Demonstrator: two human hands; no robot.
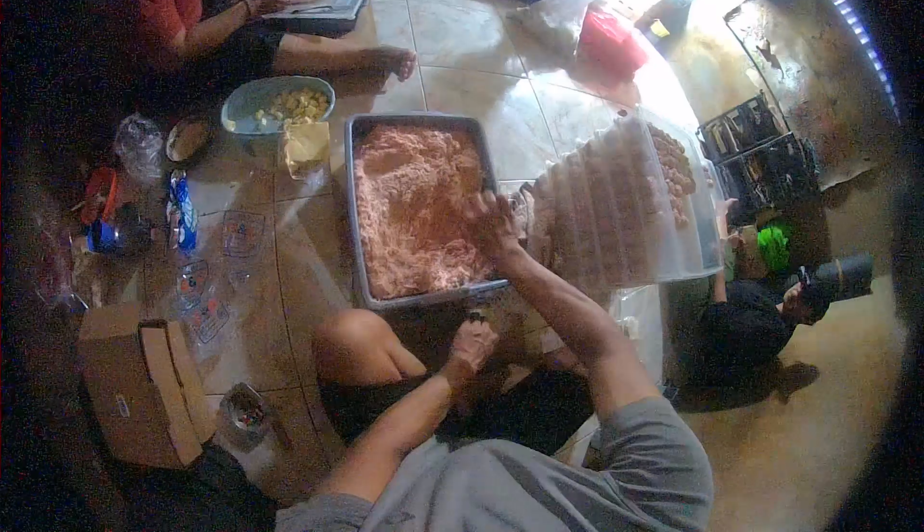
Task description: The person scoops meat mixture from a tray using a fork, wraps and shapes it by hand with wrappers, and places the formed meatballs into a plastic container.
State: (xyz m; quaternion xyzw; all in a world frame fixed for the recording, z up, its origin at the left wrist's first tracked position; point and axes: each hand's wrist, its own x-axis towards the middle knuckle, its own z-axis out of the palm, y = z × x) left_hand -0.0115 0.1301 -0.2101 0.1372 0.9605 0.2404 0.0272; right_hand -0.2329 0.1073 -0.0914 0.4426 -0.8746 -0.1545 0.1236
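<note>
One cardboard box (125, 388) with folded flaps sits far to the left of both sets of fingers, on the glossy tiled floor (438, 36). Beyond it, a seated person in a red top (171, 12) is off to the upper left, and a shiny blue-and-white packet (180, 212) lies crumpled nearer. An oval pale-blue bowl (229, 116), ahead and to the left of the fingers, holds loose yellow chunks (300, 102), which look unmixed; part of its base is bare.

Next comes the rectangular grey tub (352, 195), its smooth wall rising just ahead of the left fingers. The pinkish-brown mass (409, 185) inside spreads nearly from wall to wall, soft, moist and lumpy, with ragged ridges and hollows. It seems well blended in colour, though the paler, stringier patch just left of the right fingers may be less so. Much of it appears unshaped.

The left fingers (479, 334) are curled in outside the tub's near wall; whether they grip anything, I cannot tell. The right fingers (485, 207) are spread slightly apart, touching the mass beside the right wall.

Right of them stand stacked translucent containers (597, 214), with rows of small rounded pieces (671, 171) visible: a good number seem already formed. Farthest right is a person in black (746, 335).
</note>
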